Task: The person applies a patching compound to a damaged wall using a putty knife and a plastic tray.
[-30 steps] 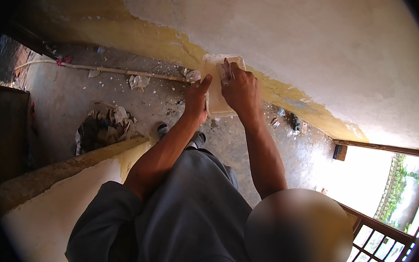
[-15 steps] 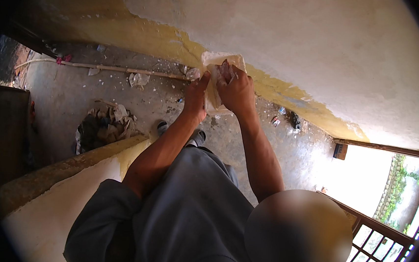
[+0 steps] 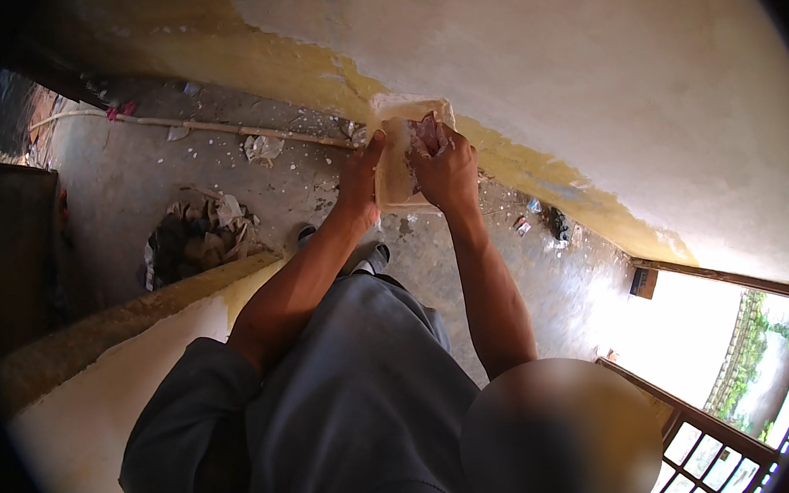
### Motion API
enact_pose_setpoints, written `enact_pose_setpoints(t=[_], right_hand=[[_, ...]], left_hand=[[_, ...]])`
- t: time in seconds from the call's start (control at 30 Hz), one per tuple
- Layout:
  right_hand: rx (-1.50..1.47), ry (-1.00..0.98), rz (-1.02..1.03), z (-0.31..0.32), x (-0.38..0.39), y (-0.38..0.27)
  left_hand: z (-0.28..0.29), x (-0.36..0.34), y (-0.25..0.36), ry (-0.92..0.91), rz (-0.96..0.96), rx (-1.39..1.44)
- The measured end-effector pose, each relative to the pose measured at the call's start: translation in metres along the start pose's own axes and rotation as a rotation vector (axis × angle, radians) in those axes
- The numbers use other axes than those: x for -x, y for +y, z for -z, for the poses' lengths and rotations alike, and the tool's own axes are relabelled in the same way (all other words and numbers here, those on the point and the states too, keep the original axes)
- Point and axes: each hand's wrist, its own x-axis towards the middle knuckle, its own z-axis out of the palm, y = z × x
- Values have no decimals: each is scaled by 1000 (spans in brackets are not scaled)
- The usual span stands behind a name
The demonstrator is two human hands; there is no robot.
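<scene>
My left hand (image 3: 359, 177) grips the left side of a shallow, rectangular, cream-coloured tray (image 3: 394, 177), its thumb over the edge. Whitish residue coats the tray, which is held out in front of me near the wall. Over its right half, my right hand (image 3: 452, 174) is closed on a flat reddish piece (image 3: 426, 134) smeared with white paste. Fingers cover most of that piece, so its exact kind cannot be made out.
The wall (image 3: 537, 82) ahead has a pale coat above a yellow band. A long pole (image 3: 237, 130) lies on the floor at left, near crumpled scraps and a debris heap (image 3: 201, 236). A low ledge (image 3: 139, 312) runs at lower left. A barred window (image 3: 705, 475) stands at right.
The tray and both hands have shifted slightly left. My right hand has turned a little, and more of the reddish piece shows above its fingers.
</scene>
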Motion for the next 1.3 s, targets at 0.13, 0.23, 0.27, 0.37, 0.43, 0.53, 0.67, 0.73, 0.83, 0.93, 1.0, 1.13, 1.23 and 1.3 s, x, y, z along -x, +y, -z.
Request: enact_pose_setpoints(t=[0.13, 0.23, 0.27, 0.37, 0.43, 0.53, 0.67, 0.73, 0.83, 0.93, 1.0, 1.13, 1.23, 1.3], right_hand=[[43, 30, 32, -1, 1, 0], [-18, 35, -12, 6, -10, 4], [38, 21, 20, 7, -12, 7], [82, 31, 54, 5, -12, 14], [71, 54, 54, 4, -11, 17], [104, -1, 111, 4, -11, 12], [29, -54, 27, 6, -7, 1], [24, -39, 11, 4, -7, 3], [114, 13, 72, 3, -6, 1], [109, 86, 113, 23, -17, 7], [218, 100, 80, 39, -20, -5], [420, -11, 98, 40, -13, -22], [380, -5, 108, 32, -9, -19], [399, -6, 71, 27, -6, -26]], left_hand=[[3, -1, -1, 11, -6, -38], [-4, 3, 1, 6, -21, -65], [-1, 3, -1, 5, -21, -66], [3, 1, -5, 6, -1, -33], [1, 0, -6, 14, 18, -28], [6, -4, -10, 6, 13, -26], [3, -5, -9, 43, 16, -69], [-2, -3, -5, 32, 36, -19], [0, -7, -9, 38, 0, -64], [-4, -5, -4, 42, 7, 1], [1, -9, -7, 45, -28, 5], [6, -11, -13, 47, -45, 24], [1, -13, -16, 49, -30, -12], [-5, -13, -16, 59, -44, 7]])
